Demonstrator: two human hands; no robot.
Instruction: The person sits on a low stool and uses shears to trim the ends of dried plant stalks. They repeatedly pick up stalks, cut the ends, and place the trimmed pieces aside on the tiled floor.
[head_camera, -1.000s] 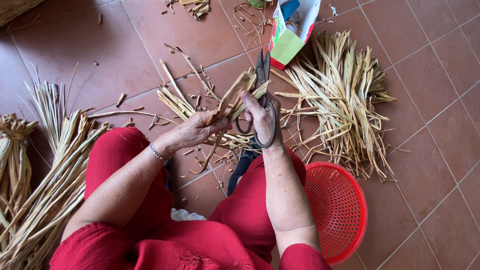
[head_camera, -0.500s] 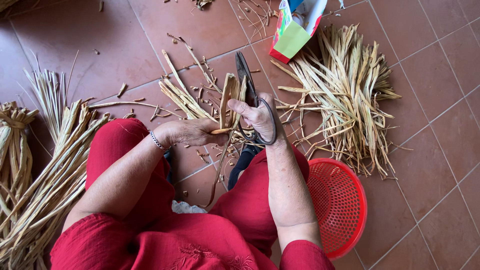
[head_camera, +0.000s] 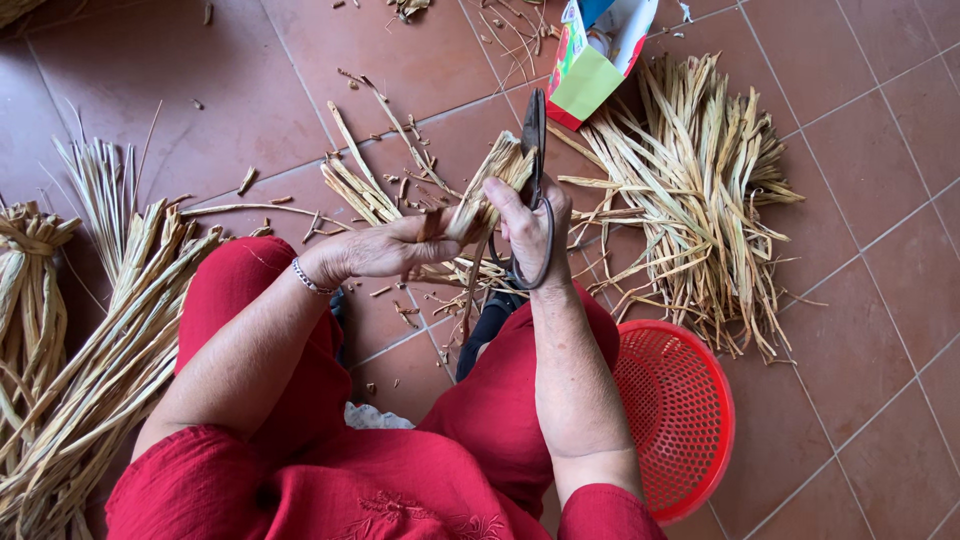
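My left hand (head_camera: 385, 250) grips a short bundle of dried straw-coloured stalks (head_camera: 492, 182), its cut end pointing up and away. My right hand (head_camera: 528, 225) is closed through the loop handles of dark metal scissors (head_camera: 533, 135), whose blades point up along the right side of the bundle's end. Both hands meet above my knees, which are in red trousers. A silver bracelet sits on my left wrist.
A large pile of dried stalks (head_camera: 690, 190) lies on the tiled floor at right. A red plastic basket (head_camera: 680, 420) sits by my right knee. Long bundled stalks (head_camera: 90, 330) lie at left. A coloured carton (head_camera: 595, 55) stands at the top. Cut scraps (head_camera: 400, 150) litter the tiles.
The scissors have swung upright against the end of the bundle, and my left hand has lifted the bundle slightly toward them.
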